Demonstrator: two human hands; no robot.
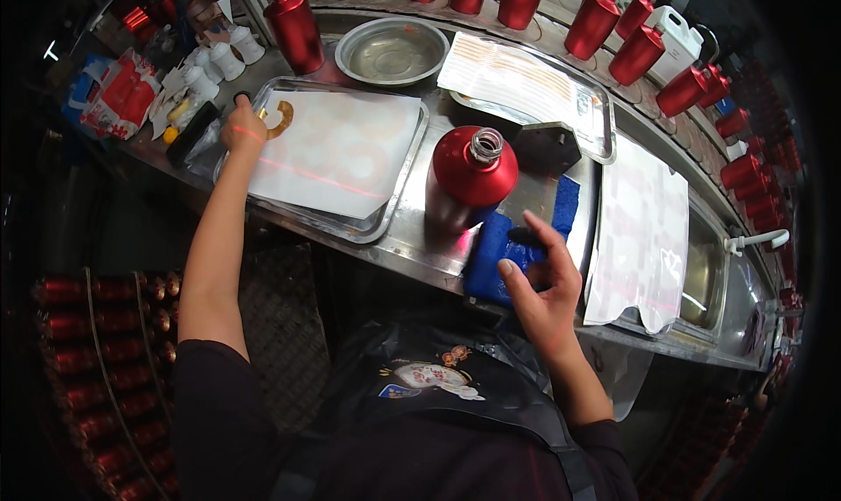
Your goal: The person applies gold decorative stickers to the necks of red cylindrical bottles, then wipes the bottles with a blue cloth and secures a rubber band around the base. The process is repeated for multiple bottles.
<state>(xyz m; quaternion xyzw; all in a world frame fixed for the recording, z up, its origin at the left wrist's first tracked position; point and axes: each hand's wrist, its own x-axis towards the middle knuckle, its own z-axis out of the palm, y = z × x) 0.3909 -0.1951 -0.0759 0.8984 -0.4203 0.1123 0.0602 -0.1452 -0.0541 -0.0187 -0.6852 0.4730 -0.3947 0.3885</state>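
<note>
On the left, my left hand (pixel 243 126) is closed at the edge of a white sheet, its fingertips at one end of a gold curved decal (pixel 282 121). A dark rounded tip shows above these fingers; I cannot make out what it is. The white sheet (pixel 337 151) lies in a metal tray (pixel 372 232). My right hand (pixel 547 286) is open, thumb and index finger apart, over a blue padded rest (pixel 491 260). Just behind that rest, a glossy red bottle (pixel 464 177) stands upright with its clear threaded neck uncovered.
A metal basin (pixel 392 52) and a tray of striped sheets (pixel 517 72) sit farther back. A dark angled block (pixel 547 146) stands beside the bottle. At right are a pale sheet (pixel 639 238) and a sink (pixel 705 269). Red bottles (pixel 591 24) line a conveyor (pixel 561 50).
</note>
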